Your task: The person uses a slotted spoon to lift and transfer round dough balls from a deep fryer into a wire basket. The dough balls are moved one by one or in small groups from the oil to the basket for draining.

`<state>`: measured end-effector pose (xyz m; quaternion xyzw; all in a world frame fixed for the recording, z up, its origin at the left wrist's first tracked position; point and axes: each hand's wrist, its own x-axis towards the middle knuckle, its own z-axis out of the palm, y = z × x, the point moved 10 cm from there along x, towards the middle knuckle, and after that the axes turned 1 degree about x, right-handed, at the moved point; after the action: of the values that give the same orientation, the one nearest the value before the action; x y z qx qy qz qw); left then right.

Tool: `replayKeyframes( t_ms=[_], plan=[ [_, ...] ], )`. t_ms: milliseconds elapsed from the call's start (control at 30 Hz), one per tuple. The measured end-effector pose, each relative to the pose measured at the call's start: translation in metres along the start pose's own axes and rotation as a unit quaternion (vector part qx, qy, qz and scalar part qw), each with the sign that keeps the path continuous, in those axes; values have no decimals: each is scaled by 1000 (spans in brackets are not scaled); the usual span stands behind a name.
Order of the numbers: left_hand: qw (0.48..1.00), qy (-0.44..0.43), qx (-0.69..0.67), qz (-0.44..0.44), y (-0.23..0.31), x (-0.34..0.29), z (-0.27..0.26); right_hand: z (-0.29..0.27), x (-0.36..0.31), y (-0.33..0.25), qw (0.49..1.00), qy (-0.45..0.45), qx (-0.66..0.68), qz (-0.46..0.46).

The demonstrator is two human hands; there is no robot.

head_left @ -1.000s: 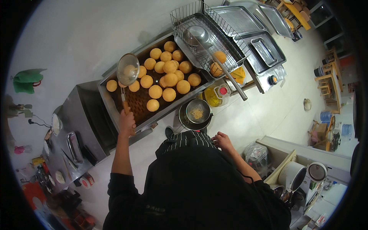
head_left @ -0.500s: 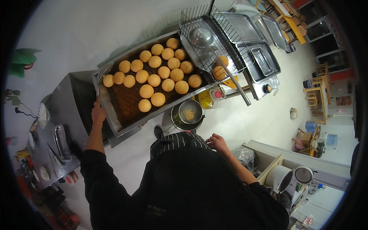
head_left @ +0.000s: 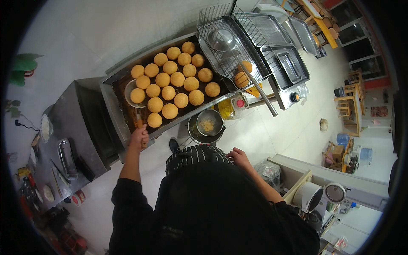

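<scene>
Fryer holds golden balls — one w/in skimmer.

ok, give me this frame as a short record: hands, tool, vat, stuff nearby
left_hand: left hand gripping the wooden handle of a strainer
right_hand: right hand near striped apron, no held object visible
strainer: inside vat, one ball within its round outline
vat: many golden balls in dark liquid
beyond_vat: wire basket, two balls visible at its near end
floor: sieve with crumbs over a pot; jug with yellow liquid
</scene>
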<state>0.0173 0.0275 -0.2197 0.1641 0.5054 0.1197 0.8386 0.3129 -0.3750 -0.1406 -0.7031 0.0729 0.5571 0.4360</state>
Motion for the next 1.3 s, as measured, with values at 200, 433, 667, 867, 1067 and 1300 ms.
replayKeyframes(
  t_ms=[200, 433, 667, 867, 1067, 1300],
  plan=[
    [985, -49, -156, -47, -23, 10, 72, -2, 10, -13, 999, -19, 16, -19],
    [995, -72, -62, -6, 5, -25, 119, -11, 21, -15, 997, -29, 59, -32],
    [986, -22, 150, 64, 23, -23, 186, -13, 15, -11, 997, -64, 38, -16],
    [959, 98, 233, 125, 46, -43, 158, -27, 16, -6, 995, -44, 85, -28],
    [801, 260, 510, 176, 78, -89, 119, -26, 25, 7, 995, -25, 92, -31],
    [647, 323, 654, 222, 87, -149, 52, -14, 25, 1, 997, -57, 47, -26]
  ],
)
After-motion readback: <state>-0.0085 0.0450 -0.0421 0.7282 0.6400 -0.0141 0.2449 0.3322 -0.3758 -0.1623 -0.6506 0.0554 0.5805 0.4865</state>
